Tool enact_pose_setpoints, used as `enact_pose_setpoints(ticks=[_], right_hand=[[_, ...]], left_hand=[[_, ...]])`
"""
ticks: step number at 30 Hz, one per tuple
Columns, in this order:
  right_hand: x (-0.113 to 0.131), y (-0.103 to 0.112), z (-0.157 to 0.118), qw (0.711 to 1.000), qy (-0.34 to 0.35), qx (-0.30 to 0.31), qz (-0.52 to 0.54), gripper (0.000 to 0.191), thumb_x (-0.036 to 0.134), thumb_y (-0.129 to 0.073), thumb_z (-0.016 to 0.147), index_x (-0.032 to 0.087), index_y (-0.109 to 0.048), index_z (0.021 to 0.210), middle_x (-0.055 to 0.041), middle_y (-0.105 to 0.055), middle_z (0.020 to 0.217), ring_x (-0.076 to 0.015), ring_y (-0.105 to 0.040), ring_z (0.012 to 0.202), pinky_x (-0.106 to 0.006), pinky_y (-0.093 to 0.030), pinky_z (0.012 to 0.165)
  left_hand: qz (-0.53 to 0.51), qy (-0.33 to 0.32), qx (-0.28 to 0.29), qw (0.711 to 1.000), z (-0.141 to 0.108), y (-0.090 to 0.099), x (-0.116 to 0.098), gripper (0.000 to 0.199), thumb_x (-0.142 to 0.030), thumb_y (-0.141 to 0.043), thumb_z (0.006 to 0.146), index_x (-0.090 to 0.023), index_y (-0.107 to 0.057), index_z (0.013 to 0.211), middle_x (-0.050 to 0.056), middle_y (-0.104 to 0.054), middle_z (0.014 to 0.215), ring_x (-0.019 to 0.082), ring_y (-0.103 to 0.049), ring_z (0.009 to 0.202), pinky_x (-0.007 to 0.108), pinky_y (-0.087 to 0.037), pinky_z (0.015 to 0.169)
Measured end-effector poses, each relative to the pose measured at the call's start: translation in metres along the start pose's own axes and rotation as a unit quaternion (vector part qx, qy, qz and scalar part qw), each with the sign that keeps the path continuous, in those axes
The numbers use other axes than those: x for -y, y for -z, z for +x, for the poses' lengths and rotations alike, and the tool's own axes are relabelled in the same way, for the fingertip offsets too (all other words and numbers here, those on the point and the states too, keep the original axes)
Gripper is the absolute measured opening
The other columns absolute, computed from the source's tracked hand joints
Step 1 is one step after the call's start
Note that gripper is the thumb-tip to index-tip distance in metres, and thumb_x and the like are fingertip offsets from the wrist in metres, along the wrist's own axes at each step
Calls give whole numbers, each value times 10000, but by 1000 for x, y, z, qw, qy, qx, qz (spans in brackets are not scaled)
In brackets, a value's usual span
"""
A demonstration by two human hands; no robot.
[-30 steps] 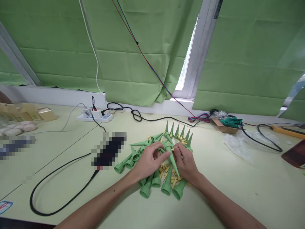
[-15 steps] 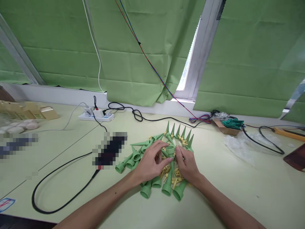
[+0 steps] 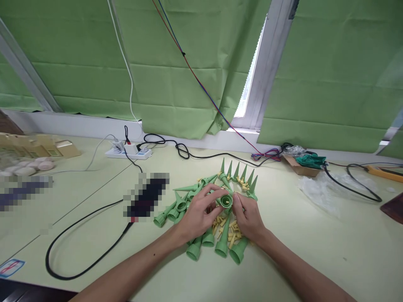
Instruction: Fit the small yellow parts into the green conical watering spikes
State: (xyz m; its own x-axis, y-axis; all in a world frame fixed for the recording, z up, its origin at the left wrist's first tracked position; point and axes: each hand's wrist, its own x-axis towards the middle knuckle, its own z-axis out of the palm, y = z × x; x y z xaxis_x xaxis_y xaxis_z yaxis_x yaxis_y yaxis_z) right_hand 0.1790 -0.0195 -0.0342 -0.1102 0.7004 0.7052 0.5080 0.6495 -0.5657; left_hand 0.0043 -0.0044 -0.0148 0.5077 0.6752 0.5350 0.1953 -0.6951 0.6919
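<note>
A hollow green plastic spike (image 3: 226,201) is held between my hands with its round open end tilted up at me; a small yellow piece (image 3: 227,202) shows inside. My left hand (image 3: 201,209) grips its left side between thumb and fingers. On the other side, my right hand (image 3: 248,213) is closed, its thumb and forefinger against the rim; its other fingertips are hidden. Below and to the left lie several more green spikes (image 3: 222,245). Small yellow plastic pieces (image 3: 233,235) are scattered under my hands. Behind stands a row of pointed green spikes (image 3: 244,173).
A blurred-out dark device (image 3: 147,197) with a black cable lies left. Farther back is a white power strip (image 3: 129,153). Boxes (image 3: 59,147) and pale round items (image 3: 28,167) sit far left. A cardboard tray (image 3: 300,168) and clear plastic film (image 3: 317,191) lie right.
The held spike has tipped from nearly upright so that its open end faces me and its inside shows. Both hands stay in nearly the same place.
</note>
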Motion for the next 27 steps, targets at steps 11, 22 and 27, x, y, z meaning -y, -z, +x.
enact_pose_setpoints(ticks=[11, 22, 27], right_hand=[[0, 2, -1, 999, -19, -25, -8, 337, 238, -336, 1003, 223, -329, 666, 47, -370, 562, -107, -351, 489, -254, -292, 494], [-1, 3, -1, 1000, 4, -9, 12, 301, 261, -359, 1000, 212, -397, 706, 38, -399, 607, -113, -384, 536, -246, -324, 524], [1, 3, -1, 1000, 6, 3, 16, 304, 286, -347, 1004, 211, -412, 716, 37, -402, 610, -114, -383, 535, -243, -332, 523]], left_hand=[[24, 48, -31, 998, 4, 0, -11, 201, -162, -503, 887, -210, -540, 1078, 39, -538, 1016, 91, -482, 618, 219, -411, 554], [-52, 163, 9, 985, 4, -1, -9, 484, -454, -321, 993, -184, -396, 599, -30, -427, 545, 113, -424, 523, 251, -367, 527], [-79, 162, 17, 983, 3, -1, -13, 457, -475, -361, 975, -192, -354, 616, -33, -353, 591, 112, -404, 540, 245, -379, 518]])
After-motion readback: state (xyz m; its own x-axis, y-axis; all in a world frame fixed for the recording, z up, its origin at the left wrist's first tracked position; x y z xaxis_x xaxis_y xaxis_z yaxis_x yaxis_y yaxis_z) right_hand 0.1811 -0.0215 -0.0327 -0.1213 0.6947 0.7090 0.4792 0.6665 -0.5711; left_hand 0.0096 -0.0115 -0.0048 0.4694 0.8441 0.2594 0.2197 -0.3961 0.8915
